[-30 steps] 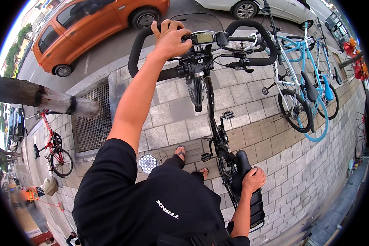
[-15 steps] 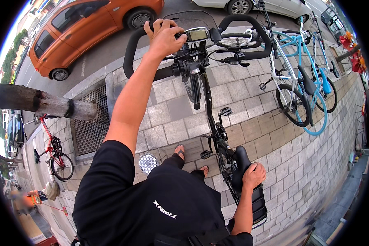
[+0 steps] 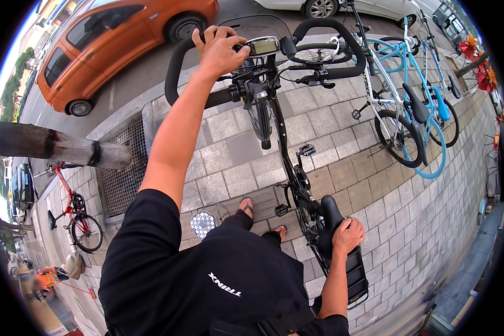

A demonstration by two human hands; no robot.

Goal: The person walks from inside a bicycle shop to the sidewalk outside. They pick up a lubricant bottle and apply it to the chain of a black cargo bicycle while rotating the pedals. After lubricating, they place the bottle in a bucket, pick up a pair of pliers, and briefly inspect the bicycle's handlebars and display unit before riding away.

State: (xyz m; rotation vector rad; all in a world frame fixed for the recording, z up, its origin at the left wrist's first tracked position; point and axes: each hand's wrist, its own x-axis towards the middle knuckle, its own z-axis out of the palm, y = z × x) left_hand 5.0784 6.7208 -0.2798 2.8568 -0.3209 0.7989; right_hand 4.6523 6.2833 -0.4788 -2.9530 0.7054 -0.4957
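A black bicycle [image 3: 281,131] stands upright before me, angled from the upper middle to the lower right. At its looped black handlebar [image 3: 172,73], my left hand [image 3: 219,55] reaches out with fingers spread and bent, the thumb by the left side of a small grey display [image 3: 264,46]. Whether the fingertips press on anything is unclear. My right hand [image 3: 349,235] is closed over the rear edge of the black saddle [image 3: 331,214]. Behind the saddle sits a black rear rack [image 3: 357,277]. Cables and brake levers crowd the middle of the handlebar.
White and light-blue bicycles [image 3: 397,112] stand to the right. An orange car [image 3: 101,45] and a white car [image 3: 353,8] are at the kerb. Left are a tree trunk [image 3: 56,144], a grate [image 3: 123,173] and a red bicycle [image 3: 70,196]. A round patterned stool [image 3: 203,224] is near my feet.
The view has shifted slightly. Both hands keep their places, the left by the display and the right on the saddle; the bicycle shows no clear movement.
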